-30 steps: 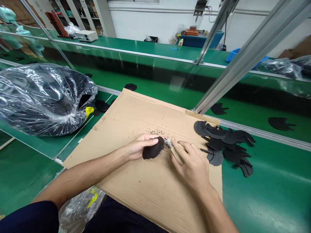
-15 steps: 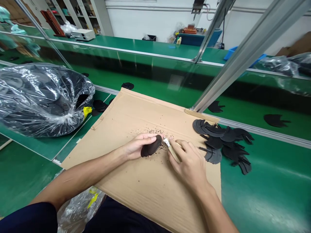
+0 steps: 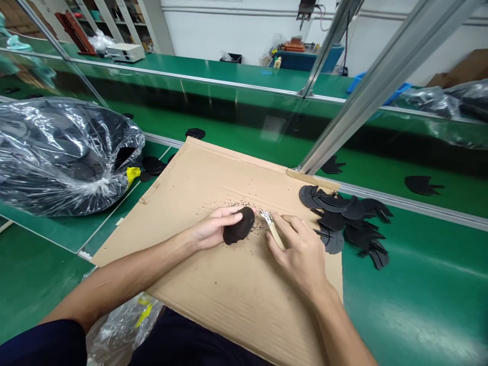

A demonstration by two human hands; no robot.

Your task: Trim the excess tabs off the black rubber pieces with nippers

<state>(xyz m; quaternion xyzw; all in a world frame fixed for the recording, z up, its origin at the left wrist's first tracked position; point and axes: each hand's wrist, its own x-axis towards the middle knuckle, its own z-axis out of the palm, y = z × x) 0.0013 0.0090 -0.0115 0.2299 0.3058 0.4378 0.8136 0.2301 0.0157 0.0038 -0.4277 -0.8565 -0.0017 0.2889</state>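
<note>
My left hand (image 3: 213, 227) grips a flat, rounded black piece (image 3: 239, 226) that looks like rubber, thumb on top and fingers underneath. Closed around a trimming knife with a pale handle (image 3: 276, 238) is my right hand (image 3: 299, 251). The knife's whitish, printed front end points at the black piece, with a small gap between them; its very tip is too small to make out. Tiny black scraps (image 3: 259, 223) are scattered on the cardboard sheet (image 3: 229, 300) below both hands. Just right of my right hand lies a pile of similar black pieces (image 3: 330, 203).
A large clear plastic bag (image 3: 68, 157) full of black pieces stands at the left, with loose black pieces (image 3: 152, 165) beside it. A slanted metal post (image 3: 343, 112) rises behind the cardboard. More black pieces (image 3: 421, 185) lie on the green surface beyond the rail.
My right hand has drawn the knife slightly away from the black piece. In my left hand the piece has turned, so its flat face shows more. The whole view has shifted a little.
</note>
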